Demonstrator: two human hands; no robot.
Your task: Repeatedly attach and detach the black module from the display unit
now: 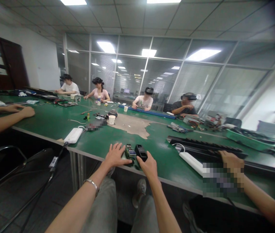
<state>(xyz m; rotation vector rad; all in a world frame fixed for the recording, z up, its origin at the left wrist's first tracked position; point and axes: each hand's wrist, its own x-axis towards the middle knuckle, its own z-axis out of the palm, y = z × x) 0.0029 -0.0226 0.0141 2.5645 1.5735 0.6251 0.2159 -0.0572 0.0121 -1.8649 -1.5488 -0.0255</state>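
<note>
My left hand [115, 155] lies flat and spread on the green-topped workbench [163, 163], its fingertips close to a small green circuit board [130, 152]. A black rectangular electronic unit [141, 152] sits just right of the board. My right hand [148, 167] is at its lower end, with the fingers touching it. Whether those fingers grip the unit is hidden. A metal bracelet [92, 185] circles my left wrist.
A white power strip [191, 163] lies to the right, before a long black slotted rail [204, 147]. A co-worker's hand [229, 161] rests on that rail. Several seated people work along the table among scattered electronics. The near table edge runs just below my hands.
</note>
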